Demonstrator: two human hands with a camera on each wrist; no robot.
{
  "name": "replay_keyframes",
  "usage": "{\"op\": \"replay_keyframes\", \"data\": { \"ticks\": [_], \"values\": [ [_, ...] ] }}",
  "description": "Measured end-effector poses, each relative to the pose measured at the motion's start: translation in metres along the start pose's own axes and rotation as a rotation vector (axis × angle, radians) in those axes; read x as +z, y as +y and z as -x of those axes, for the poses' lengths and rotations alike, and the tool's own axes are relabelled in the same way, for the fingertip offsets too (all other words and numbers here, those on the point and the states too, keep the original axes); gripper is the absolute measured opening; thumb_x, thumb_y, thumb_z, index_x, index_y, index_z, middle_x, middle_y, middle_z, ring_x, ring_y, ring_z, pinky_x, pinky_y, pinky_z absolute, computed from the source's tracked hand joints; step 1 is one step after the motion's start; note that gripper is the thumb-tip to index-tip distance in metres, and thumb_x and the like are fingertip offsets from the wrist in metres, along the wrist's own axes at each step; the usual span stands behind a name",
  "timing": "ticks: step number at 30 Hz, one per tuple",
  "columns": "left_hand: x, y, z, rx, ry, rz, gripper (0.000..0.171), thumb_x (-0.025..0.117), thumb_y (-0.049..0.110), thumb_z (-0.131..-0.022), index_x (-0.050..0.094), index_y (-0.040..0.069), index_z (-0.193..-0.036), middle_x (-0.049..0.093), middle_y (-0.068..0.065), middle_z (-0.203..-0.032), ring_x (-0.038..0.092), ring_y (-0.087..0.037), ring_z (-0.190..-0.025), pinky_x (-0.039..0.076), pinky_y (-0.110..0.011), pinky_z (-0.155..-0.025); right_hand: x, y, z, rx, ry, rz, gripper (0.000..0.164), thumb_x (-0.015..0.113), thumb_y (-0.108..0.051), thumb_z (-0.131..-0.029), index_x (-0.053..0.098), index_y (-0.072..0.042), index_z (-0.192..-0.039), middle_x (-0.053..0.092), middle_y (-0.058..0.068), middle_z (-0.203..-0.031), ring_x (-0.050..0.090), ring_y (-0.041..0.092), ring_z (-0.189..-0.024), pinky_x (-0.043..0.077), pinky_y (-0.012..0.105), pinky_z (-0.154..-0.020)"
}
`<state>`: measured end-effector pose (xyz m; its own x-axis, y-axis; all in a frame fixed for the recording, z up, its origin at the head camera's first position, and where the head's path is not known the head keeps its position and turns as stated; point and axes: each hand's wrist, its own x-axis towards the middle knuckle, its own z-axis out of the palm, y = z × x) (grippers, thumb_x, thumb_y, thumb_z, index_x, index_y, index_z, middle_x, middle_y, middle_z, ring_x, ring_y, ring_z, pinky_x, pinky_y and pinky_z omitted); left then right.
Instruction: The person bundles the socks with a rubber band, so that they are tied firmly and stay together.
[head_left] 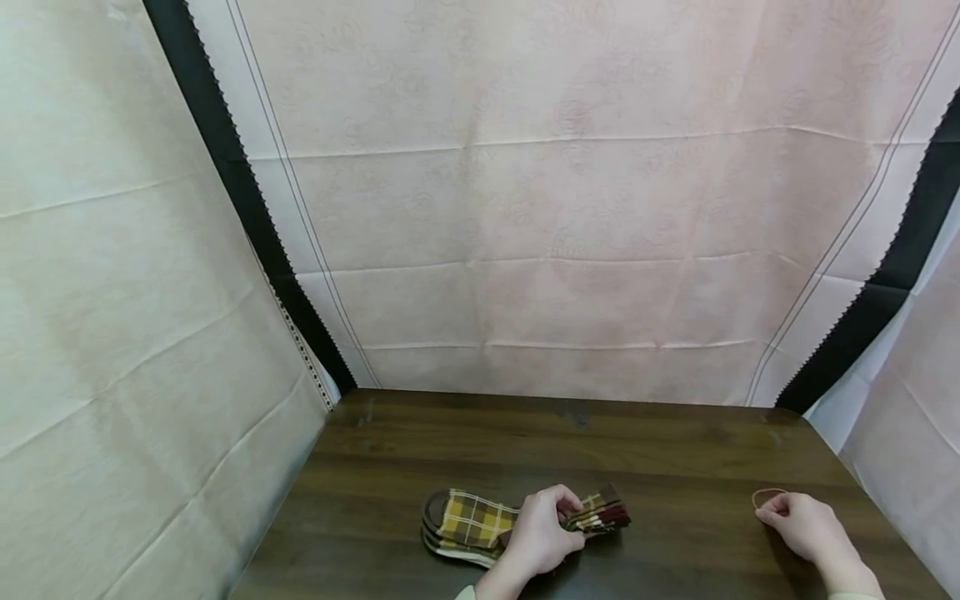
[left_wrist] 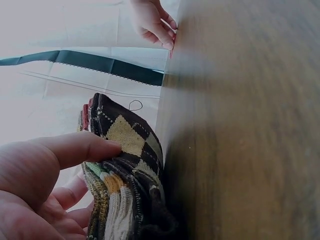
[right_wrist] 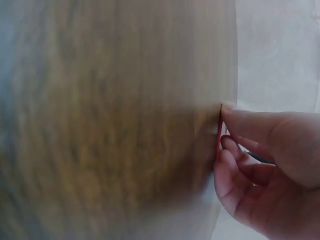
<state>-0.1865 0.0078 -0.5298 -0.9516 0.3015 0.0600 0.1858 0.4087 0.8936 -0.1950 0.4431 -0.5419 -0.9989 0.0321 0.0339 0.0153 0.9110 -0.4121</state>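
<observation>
A stack of patterned socks (head_left: pixel 472 523), plaid in yellow and brown, lies on the wooden table near its middle. My left hand (head_left: pixel 536 532) grips the stack around its middle, thumb on one side and fingers on the other. In the left wrist view the layered cuffs and a diamond-patterned sock (left_wrist: pixel 125 136) show beyond the thumb. Far to the right, my right hand (head_left: pixel 806 525) pinches a thin reddish rubber band (head_left: pixel 767 490) close over the table. The right wrist view shows the band (right_wrist: pixel 219 140) as a narrow strip between thumb and fingertip.
The dark wooden table (head_left: pixel 660 450) has a back edge meeting a pale fabric wall (head_left: pixel 585 250). Fabric panels (head_left: pixel 135 333) also stand at the left and right sides, with black strips (head_left: pixel 247 200) along the corners.
</observation>
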Motion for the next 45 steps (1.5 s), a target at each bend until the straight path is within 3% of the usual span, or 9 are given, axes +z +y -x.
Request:
{"op": "replay_keyframes", "data": {
  "ticks": [5,8,13,17,21,28,34,42,45],
  "values": [
    [0.001,-0.002,-0.001,0.001,-0.004,0.004,0.033,0.087,-0.001,-0.077,0.073,0.024,-0.094,0.064,0.018,-0.086,0.055,0.001,-0.078,0.05,-0.026,-0.07,0.003,-0.004,-0.001,-0.027,0.012,0.023,0.015,0.068,-0.016,-0.099,0.069,-0.01,-0.084,0.069,0.011,-0.086,0.065,0.028,-0.079,0.052,0.052,-0.075],
    [0.001,-0.004,-0.002,-0.002,-0.006,0.006,0.033,0.087,-0.001,-0.077,0.073,0.024,-0.094,0.064,0.018,-0.086,0.056,0.001,-0.078,0.05,-0.026,-0.071,0.007,-0.009,-0.001,-0.043,0.085,0.008,0.017,0.064,-0.015,-0.102,0.066,-0.009,-0.087,0.069,0.009,-0.086,0.065,0.027,-0.079,0.052,0.053,-0.075],
    [0.0,-0.003,-0.002,-0.017,-0.022,0.015,0.033,0.086,-0.001,-0.079,0.073,0.024,-0.094,0.064,0.018,-0.088,0.056,0.0,-0.079,0.051,-0.027,-0.071,0.013,-0.029,0.0,0.024,0.144,-0.165,0.024,0.056,-0.022,-0.111,0.064,-0.001,-0.102,0.076,0.007,-0.09,0.067,0.02,-0.083,0.052,0.046,-0.077],
    [-0.001,-0.002,-0.002,-0.02,-0.026,0.014,0.032,0.087,0.0,-0.079,0.073,0.024,-0.095,0.064,0.017,-0.088,0.056,-0.001,-0.079,0.051,-0.028,-0.071,0.013,-0.051,-0.002,0.132,0.086,-0.493,0.039,0.049,-0.029,-0.115,0.056,0.009,-0.124,0.077,0.005,-0.094,0.069,0.008,-0.082,0.055,0.027,-0.074],
    [-0.001,-0.001,-0.002,-0.002,-0.015,0.006,0.032,0.086,0.0,-0.078,0.073,0.024,-0.095,0.064,0.018,-0.087,0.056,0.0,-0.078,0.05,-0.027,-0.071,0.011,-0.066,-0.002,0.152,0.013,-0.778,0.042,0.039,-0.02,-0.117,0.047,0.015,-0.138,0.075,0.007,-0.102,0.073,0.01,-0.087,0.059,0.025,-0.078],
    [0.0,0.0,0.0,0.034,0.015,-0.019,0.033,0.087,-0.001,-0.075,0.074,0.022,-0.095,0.064,0.018,-0.085,0.055,0.0,-0.078,0.05,-0.026,-0.071,0.016,-0.082,0.003,0.025,-0.075,-0.873,0.031,0.035,-0.002,-0.114,0.05,0.014,-0.137,0.074,0.013,-0.114,0.075,0.02,-0.091,0.061,0.03,-0.079],
    [0.0,0.0,0.001,0.05,0.023,-0.019,0.034,0.087,-0.001,-0.074,0.074,0.022,-0.094,0.064,0.017,-0.085,0.055,0.001,-0.078,0.05,-0.025,-0.071,0.022,-0.094,0.008,-0.076,-0.157,-0.956,0.021,0.054,0.003,-0.109,0.051,0.013,-0.127,0.077,-0.004,-0.113,0.074,0.02,-0.09,0.063,0.032,-0.075],
    [0.0,-0.002,0.0,0.038,0.012,-0.023,0.033,0.087,0.0,-0.075,0.074,0.023,-0.095,0.063,0.018,-0.085,0.054,0.0,-0.078,0.05,-0.026,-0.071,0.03,-0.125,0.016,0.014,-0.232,-1.104,0.01,0.061,-0.017,-0.111,0.054,-0.01,-0.11,0.079,-0.007,-0.116,0.062,0.008,-0.066,0.056,0.024,-0.062],
    [0.0,-0.003,-0.001,0.034,0.012,-0.017,0.033,0.087,-0.001,-0.075,0.073,0.023,-0.095,0.063,0.017,-0.085,0.054,-0.001,-0.078,0.05,-0.027,-0.071,0.033,-0.135,0.019,0.057,-0.283,-1.116,0.021,0.056,-0.029,-0.114,0.062,-0.01,-0.12,0.077,-0.008,-0.122,0.064,0.008,-0.07,0.058,0.024,-0.067]
  ]
}}
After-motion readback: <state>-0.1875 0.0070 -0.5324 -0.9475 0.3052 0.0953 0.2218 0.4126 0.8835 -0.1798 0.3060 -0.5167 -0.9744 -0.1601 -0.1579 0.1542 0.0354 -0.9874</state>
